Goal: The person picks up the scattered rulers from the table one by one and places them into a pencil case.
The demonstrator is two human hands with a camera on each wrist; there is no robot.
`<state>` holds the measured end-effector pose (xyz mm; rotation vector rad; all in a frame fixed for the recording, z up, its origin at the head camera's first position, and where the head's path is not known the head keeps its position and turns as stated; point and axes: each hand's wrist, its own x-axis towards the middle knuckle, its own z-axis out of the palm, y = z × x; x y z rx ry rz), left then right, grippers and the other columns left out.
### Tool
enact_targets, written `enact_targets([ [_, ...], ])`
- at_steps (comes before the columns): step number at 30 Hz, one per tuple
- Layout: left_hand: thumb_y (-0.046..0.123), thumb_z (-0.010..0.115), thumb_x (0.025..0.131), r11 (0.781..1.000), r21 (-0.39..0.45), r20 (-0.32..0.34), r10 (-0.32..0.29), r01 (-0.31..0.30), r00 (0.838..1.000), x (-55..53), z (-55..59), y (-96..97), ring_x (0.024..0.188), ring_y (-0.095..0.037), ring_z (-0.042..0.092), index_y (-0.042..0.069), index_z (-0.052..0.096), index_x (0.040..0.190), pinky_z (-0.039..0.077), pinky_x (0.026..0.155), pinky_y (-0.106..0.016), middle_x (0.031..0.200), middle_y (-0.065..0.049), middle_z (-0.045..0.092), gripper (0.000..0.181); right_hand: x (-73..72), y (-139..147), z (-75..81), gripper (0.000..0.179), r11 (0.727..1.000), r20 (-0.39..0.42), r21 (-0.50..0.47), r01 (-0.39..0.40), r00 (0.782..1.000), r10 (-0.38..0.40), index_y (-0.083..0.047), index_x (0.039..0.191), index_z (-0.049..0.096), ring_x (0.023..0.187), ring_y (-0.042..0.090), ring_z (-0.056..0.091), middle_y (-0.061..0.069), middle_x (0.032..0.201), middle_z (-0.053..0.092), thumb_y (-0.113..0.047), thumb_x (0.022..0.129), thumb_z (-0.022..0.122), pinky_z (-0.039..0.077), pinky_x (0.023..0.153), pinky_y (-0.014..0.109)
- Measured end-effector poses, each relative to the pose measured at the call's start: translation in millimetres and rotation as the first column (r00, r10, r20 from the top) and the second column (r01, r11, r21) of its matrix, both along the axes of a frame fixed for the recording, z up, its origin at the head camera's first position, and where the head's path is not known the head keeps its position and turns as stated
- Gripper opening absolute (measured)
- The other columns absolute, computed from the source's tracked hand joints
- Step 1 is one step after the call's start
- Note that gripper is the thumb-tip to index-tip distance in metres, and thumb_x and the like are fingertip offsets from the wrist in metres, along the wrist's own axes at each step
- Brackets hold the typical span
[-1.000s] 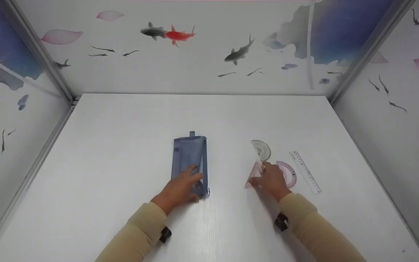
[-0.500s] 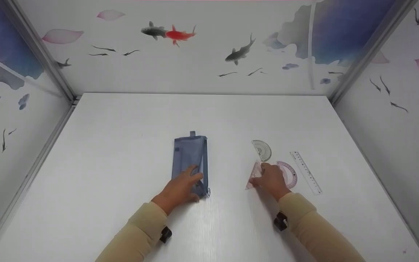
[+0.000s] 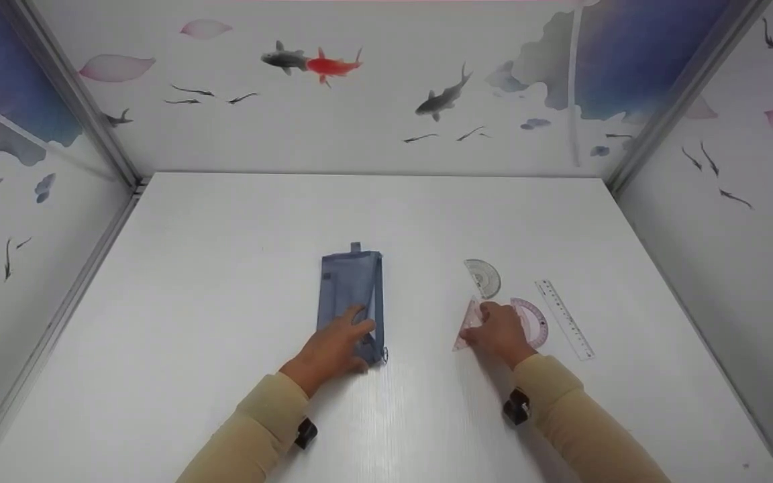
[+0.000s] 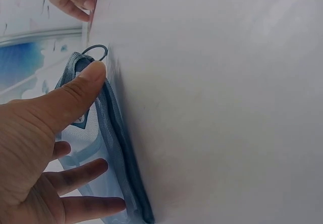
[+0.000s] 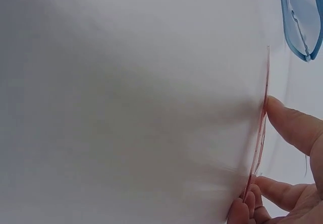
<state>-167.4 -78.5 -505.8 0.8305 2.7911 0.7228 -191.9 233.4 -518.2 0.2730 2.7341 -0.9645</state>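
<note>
The left hand [image 3: 333, 342] lies spread wide over the near part of the pouch [image 3: 343, 282], which reaches out beyond it and seems to gape along its right side; the right hand [image 3: 500, 329] pinches the set square [image 3: 469, 323] at its left, with the clear protractor [image 3: 487, 276] ahead of it, the pink protractor [image 3: 541, 323] just right and the ruler [image 3: 565, 320] further right. I judge it early: pouch steadied, one tool gripped, three untouched. Against the earlier frame almost nothing differs, both hands keeping their places
</note>
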Motion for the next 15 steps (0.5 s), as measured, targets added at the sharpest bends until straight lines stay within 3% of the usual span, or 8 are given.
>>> enact_targets([
  [15,0.022,0.085,0.07,1.0,-0.001,-0.019,-0.013,0.013,1.0,-1.1,-0.7,0.0,0.126,-0.041,0.048,0.016,0.054,0.116,0.049,0.092,-0.049,0.149,-0.021,0.035,0.056,-1.5,3.1,2.1,0.067,0.996,0.03,-0.085,0.021,0.999,-0.019,0.003,0.139,0.043,0.126,0.041,0.045,0.026,0.136,0.049,-0.017,0.083,0.074,0.035,0.106,0.051],
])
